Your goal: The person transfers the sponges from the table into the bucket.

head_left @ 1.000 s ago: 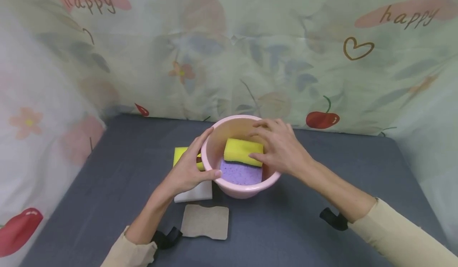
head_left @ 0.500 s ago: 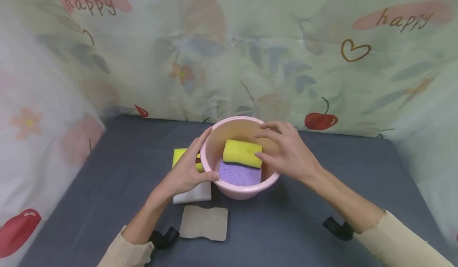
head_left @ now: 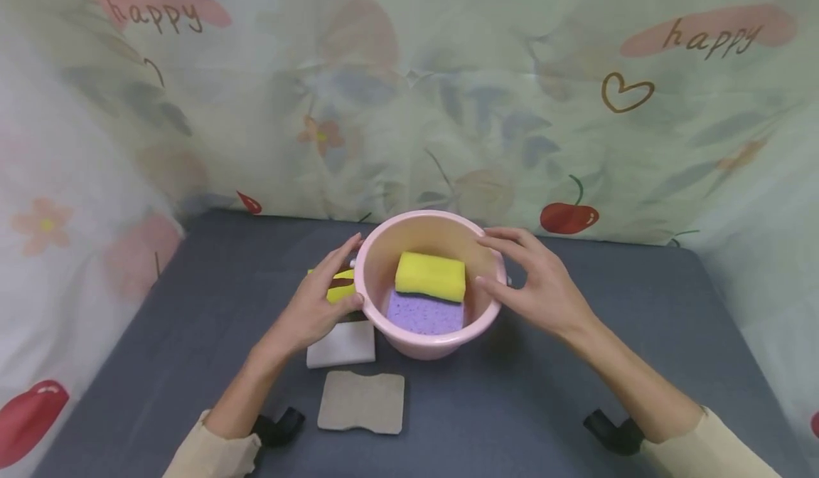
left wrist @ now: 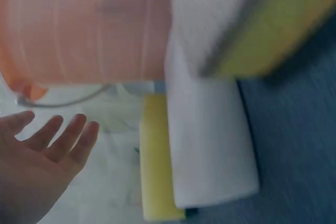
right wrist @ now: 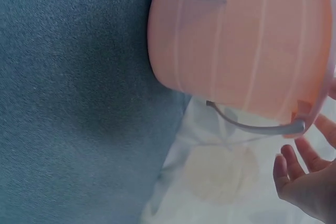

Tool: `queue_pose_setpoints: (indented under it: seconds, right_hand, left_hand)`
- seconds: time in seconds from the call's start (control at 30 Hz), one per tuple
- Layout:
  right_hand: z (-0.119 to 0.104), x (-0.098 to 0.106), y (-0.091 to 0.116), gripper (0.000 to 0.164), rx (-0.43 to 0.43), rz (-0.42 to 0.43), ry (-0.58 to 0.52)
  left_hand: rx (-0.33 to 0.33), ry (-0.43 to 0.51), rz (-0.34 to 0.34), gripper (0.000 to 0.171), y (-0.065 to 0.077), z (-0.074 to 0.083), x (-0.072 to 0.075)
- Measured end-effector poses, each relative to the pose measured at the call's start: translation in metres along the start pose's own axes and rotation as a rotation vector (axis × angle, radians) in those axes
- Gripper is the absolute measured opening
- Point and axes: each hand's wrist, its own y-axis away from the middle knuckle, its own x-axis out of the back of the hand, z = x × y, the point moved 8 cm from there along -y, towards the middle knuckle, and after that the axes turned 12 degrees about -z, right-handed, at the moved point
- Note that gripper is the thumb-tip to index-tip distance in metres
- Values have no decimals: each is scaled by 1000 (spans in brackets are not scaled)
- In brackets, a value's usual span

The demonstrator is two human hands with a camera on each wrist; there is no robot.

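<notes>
Head, setting: I work at a dark, matt table (head_left: 512,407), with a thin, creased curtain (head_left: 409,129) behind, printed with flowers, cherries and "happy" twice.
Head, side pieces: a flat grey-beige pad (head_left: 361,402) with scooped edges, a smooth white block (head_left: 342,346) and, partly behind my left hand (head_left: 318,306), a bright yellow piece (head_left: 340,294).
Head, contents: inside the bucket (head_left: 422,350), a yellow sponge (head_left: 431,275) with a dark underside lies partly over a purple sponge (head_left: 425,314), flecked with dark specks.
Head, bucket: it stands on the table between my hands, pink, round and smooth, with a thick, shiny rim and a narrower base.
Head, grasp: my left hand is spread beside the left rim, thumb at its edge; my right hand (head_left: 540,289) is loosely bent at the right rim. Neither is clamped on anything.
Left wrist, blocks: the white block looks long and soft-cornered, the yellow piece just beside it.
Left wrist, fingers: they spread apart, clear of the wall.
Right wrist, bucket: faint pale bands cross the pink wall; a slim grey handle (right wrist: 257,128) hangs along it.
Right wrist, fingers: relaxed near the rim; whether any touches, I cannot tell.
</notes>
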Motion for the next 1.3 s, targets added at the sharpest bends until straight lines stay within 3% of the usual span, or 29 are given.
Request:
queue_pose_setpoints:
  seconds: [0.13,0.33,0.63,0.9,1.3]
  right_hand:
    - [7,1,6,56,-34,2,-64]
    - [17,-2,16,62,-122,-3,-140]
    - [25,-10,27,59,-150,-24,-291]
    - [33,-18,36,61,-221,-28,-391]
    - [32,-33,39,61,-191,-58,-578]
  left_hand:
    - [61,-41,28,77,7,-13,9]
    - [74,-119,71,67,13,-29,24]
    - [143,-183,99,69,21,-64,43]
    - [255,-317,17,81,18,-88,41]
    - [323,-172,-137,87,11,-104,30]
